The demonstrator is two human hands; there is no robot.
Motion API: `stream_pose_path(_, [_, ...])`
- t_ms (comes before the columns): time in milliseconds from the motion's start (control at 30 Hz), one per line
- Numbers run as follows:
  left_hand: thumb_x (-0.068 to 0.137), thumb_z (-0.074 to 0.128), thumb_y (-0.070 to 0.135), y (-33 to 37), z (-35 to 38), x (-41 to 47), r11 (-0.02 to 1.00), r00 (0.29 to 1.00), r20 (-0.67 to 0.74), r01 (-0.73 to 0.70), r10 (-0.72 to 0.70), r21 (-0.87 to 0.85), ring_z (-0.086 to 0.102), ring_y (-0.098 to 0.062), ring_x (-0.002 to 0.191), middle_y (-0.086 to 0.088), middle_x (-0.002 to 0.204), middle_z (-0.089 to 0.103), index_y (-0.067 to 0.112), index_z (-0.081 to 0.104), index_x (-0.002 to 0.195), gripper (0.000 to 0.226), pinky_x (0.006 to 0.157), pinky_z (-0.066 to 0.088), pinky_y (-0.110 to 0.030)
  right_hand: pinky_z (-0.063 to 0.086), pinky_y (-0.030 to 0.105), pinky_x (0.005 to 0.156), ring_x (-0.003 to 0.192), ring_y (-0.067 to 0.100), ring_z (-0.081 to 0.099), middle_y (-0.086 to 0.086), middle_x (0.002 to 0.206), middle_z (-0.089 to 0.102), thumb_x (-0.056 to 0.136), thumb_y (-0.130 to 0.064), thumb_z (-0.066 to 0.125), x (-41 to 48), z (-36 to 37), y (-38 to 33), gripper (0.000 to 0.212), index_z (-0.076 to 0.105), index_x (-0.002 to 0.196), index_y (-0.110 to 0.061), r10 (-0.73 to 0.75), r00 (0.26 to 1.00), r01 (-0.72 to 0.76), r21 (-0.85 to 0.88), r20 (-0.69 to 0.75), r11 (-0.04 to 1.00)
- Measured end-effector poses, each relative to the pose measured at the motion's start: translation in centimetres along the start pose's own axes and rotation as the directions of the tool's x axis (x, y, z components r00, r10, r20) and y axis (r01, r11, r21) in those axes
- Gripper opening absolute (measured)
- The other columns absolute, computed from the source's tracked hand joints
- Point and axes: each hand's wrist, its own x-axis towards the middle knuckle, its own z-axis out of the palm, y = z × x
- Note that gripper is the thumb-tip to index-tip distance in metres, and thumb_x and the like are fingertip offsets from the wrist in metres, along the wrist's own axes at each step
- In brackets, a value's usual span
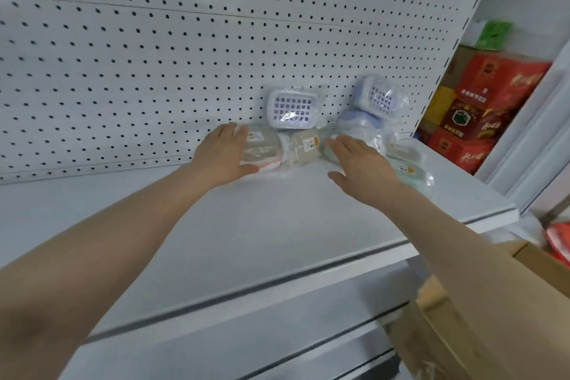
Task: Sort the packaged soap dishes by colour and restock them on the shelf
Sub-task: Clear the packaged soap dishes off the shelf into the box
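Cardboard box (462,333) is seen lower right, below the white shelf (277,210). Packaged soap dishes (354,125) are clustered at the shelf's back, by the pegboard (154,55). The left grip (223,157), released with fingers straight, is laid against the pink dish (262,148), next to the beige dish (308,146). The right grip (361,163), likewise released, is spread flat just beside a green dish (410,172). Two purple dishes (293,108) are leaned on the pegboard.

- Your shelf (277,219) is white and flat — the packaged dishes sit bunched at its back right.
- An orange-rimmed dish (271,163) and a beige dish (308,149) lie side by side.
- A lavender dish (293,108) stands behind them, leaning on the pegboard (154,71).
- A green dish (410,174) lies nearest the right edge.
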Motion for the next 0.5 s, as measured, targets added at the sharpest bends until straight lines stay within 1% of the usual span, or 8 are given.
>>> stream_pose_path(100, [0.078,0.061,0.065,-0.9,0.9,2.1,1.000,0.999,0.048,0.007,-0.006,-0.025,0.034,-0.030,0.133,-0.012,0.143,0.039,0.013,0.029,0.144,0.091,0.109,0.032,-0.040,0.039,0.043,0.105,0.137,0.031,0.036,0.008,0.156,0.028,0.094,-0.031,0.060,3.7,0.3,0.5,0.070,0.025,0.153,-0.020,-0.006,1.000,0.006,0.009,-0.017,1.000])
stream_pose_path(233, [0.078,0.067,0.057,-1.3,1.4,3.1,0.996,0.999,0.044,0.012,-0.008,-0.086,0.046,-0.027,0.119,-0.006,0.134,0.042,0.014,0.039,0.139,0.080,0.095,0.042,-0.036,0.045,0.047,0.101,0.140,0.032,0.031,0.009,0.160,0.019,0.093,-0.026,0.062,9.5,0.2,0.8,0.075,0.020,0.154,-0.019,0.019,0.995,-0.014,0.046,-0.101,0.999])
stream_pose_path(333, [0.073,0.073,0.055,-1.3,1.3,3.3,0.993,0.999,0.050,0.026,-0.021,-0.112,0.050,-0.023,0.109,-0.003,0.131,0.040,0.013,0.039,0.139,0.085,0.087,0.048,-0.035,0.038,0.045,0.109,0.144,0.028,0.023,0.008,0.161,0.016,0.093,-0.023,0.061,13.3,0.5,1.1,0.077,0.015,0.155,-0.018,-0.003,0.996,0.010,0.081,-0.087,0.997])
stream_pose_path(400, [0.068,0.077,0.054,-1.1,1.4,3.3,0.994,0.997,0.070,0.022,-0.014,-0.106,0.050,-0.021,0.110,-0.002,0.131,0.039,0.015,0.037,0.140,0.091,0.087,0.047,-0.033,0.032,0.043,0.113,0.145,0.026,0.020,0.008,0.160,0.020,0.092,-0.022,0.063,15.0,1.0,1.3,0.080,0.015,0.155,-0.017,-0.047,0.998,0.050,0.100,-0.028,0.994])
stream_pose_path(467, [0.063,0.080,0.053,-0.9,1.7,3.4,0.992,0.994,0.103,0.047,-0.035,-0.114,0.049,-0.021,0.114,0.000,0.134,0.039,0.017,0.034,0.140,0.097,0.088,0.046,-0.032,0.034,0.043,0.110,0.139,0.029,0.029,0.011,0.152,0.030,0.089,-0.024,0.066,16.0,1.6,1.5,0.081,0.018,0.153,-0.015,-0.063,0.998,0.063,0.105,-0.006,0.992])
stream_pose_path(500, [0.062,0.080,0.053,-0.8,1.7,3.4,0.991,0.992,0.117,0.063,-0.049,-0.115,0.049,-0.020,0.113,0.001,0.135,0.040,0.018,0.033,0.140,0.098,0.086,0.045,-0.031,0.038,0.042,0.106,0.132,0.030,0.036,0.013,0.146,0.034,0.088,-0.026,0.067,16.2,1.8,1.6,0.079,0.022,0.152,-0.014,-0.049,0.998,0.052,0.097,-0.030,0.994])
